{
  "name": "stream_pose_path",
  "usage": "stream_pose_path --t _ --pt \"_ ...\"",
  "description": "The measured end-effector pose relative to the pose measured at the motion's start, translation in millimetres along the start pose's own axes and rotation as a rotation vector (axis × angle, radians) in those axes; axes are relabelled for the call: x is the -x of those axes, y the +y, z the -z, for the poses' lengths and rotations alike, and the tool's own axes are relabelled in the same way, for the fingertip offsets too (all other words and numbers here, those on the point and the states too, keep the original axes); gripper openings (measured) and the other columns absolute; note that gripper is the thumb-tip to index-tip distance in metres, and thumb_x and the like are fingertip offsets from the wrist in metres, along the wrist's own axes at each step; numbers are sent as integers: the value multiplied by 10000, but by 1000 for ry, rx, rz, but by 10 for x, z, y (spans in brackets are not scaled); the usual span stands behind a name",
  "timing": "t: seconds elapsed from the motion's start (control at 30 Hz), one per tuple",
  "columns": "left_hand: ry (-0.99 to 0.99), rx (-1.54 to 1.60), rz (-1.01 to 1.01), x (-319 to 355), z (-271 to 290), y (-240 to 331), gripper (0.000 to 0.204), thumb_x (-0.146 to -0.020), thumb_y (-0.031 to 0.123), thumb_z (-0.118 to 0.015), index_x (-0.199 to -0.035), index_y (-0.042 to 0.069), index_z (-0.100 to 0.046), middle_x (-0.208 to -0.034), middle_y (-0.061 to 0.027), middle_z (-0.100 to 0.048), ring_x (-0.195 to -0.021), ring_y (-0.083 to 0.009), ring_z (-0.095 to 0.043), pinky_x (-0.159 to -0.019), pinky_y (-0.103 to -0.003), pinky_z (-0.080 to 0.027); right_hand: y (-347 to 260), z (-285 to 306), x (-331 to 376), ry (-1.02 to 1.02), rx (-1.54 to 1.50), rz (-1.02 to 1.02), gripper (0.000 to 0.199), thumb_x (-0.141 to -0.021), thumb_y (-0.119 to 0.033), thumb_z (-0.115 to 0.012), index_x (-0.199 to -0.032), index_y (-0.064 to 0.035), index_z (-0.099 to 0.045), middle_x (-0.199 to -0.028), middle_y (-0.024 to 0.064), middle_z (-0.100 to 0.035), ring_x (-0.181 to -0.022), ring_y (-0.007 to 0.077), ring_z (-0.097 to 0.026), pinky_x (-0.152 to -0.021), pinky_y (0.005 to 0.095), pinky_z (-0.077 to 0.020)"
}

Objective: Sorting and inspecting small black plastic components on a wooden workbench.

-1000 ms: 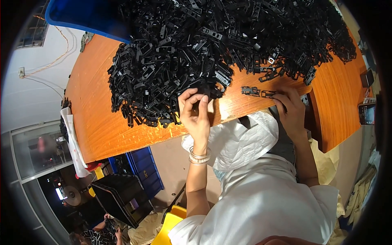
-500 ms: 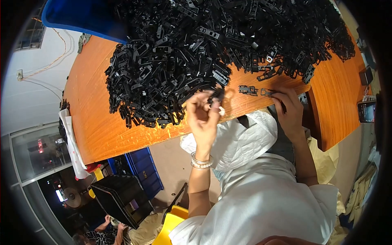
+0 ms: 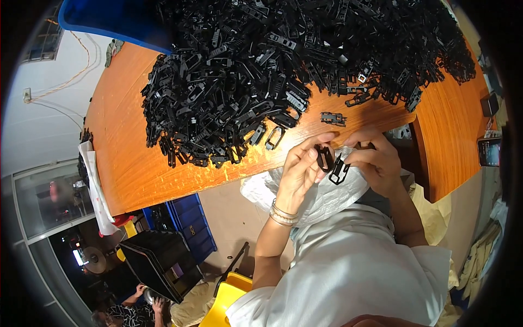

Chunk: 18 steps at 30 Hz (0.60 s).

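Pinching both sides, left hand [image 3: 297, 173] on black clip [image 3: 325, 158], right hand [image 3: 378, 162] on black frame [image 3: 339, 171], pile [image 3: 218, 92] at 11 o'clock; seemingly pairing parts, next likely needs lining up.

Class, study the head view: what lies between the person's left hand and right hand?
The head view shows two things there: a dark part held by the left hand, and an open black frame held by the right hand.
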<state>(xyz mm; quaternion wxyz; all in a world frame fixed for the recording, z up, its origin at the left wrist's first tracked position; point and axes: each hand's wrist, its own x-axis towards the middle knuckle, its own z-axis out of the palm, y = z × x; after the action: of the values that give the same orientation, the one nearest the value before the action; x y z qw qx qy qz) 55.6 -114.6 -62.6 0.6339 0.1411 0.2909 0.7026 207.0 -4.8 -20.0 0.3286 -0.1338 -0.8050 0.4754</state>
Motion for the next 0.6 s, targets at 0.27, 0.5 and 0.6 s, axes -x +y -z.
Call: stream_pose_path --t 0.27,0.5,0.6 --pt "-133 136 143 71 -63 23 622 -852 206 -555 -1300 -95 -247 -858 -116 -532 -550 -80 -509 -393 -178 -392 2 -22 -137 -104 375 225 219 -637 -48 -568 -842 -93 -630 -998 78 -551 -923 264 -548 -731 351 -474" --pt "-92 94 54 55 -99 52 599 -852 155 -545 -1327 -41 -238 -955 -139 -533 -606 -103 -525 -414 -187 -405 -12 -123 -152 -85 458 246 265 -686 -85 -532 -930 -118 -629 -994 66 -548 -918 263 -549 -745 351 -478" --pt "-54 -41 -7 78 -65 87 606 -827 132 -581 -1320 -28 -268 -993 -125 -541 -694 -111 -540 -500 -205 -438 -67 -107 -99 -109 378 118 250 -698 -94 -576 -943 -104 -621 -965 68 -548 -865 257 -554 -718 348 -471"
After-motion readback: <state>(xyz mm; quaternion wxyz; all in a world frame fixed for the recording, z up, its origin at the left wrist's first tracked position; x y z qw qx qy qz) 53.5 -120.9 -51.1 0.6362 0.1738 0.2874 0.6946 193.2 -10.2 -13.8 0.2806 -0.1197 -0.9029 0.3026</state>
